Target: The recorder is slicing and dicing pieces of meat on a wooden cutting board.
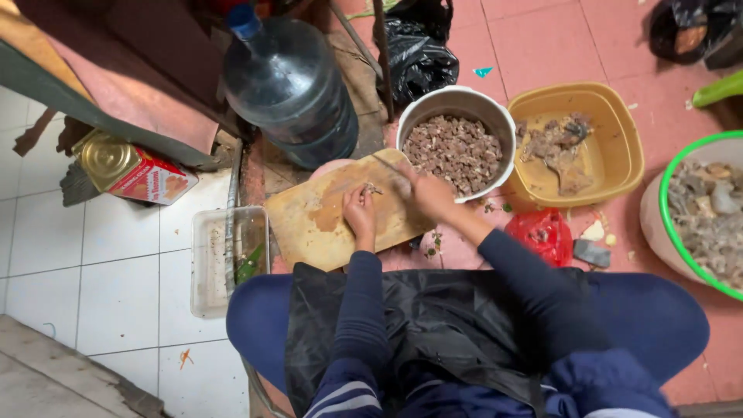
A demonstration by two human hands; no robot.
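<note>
- Head view, nearest part: the person sits low, with a black apron (433,325) over the lap and dark blue sleeves reaching forward.
- The left hand (360,215) rests on the wooden cutting board (309,224). Its fingers are curled down and press a small piece of meat (372,189) against the board, near the far edge of the board.
- The right hand (430,193) is closed around the handle of a knife (388,164). The blade points to the left and away, just beside the small piece of meat. The hand looks blurred, so I cannot tell how each finger lies.
- Left of the board, a clear plastic tray (207,271) stands on the white tiles, with something green inside it.
- Right of the board, a red plastic bag (542,232) lies on the reddish floor, near the right forearm.
- Just behind the right hand stands a metal pot (495,116), filled with small brown cut meat pieces.
- Beside the pot, a yellow tub (627,139) holds bigger uncut pieces and some liquid.
- At the right edge, a basin with a green rim (672,232) holds greyish pieces.
- Further away, a big blue water bottle (290,85) stands behind the board, and black plastic bags (418,58) lie behind the pot.
- On the far left, a tin can with a gold lid (131,166) lies on its side.
</note>
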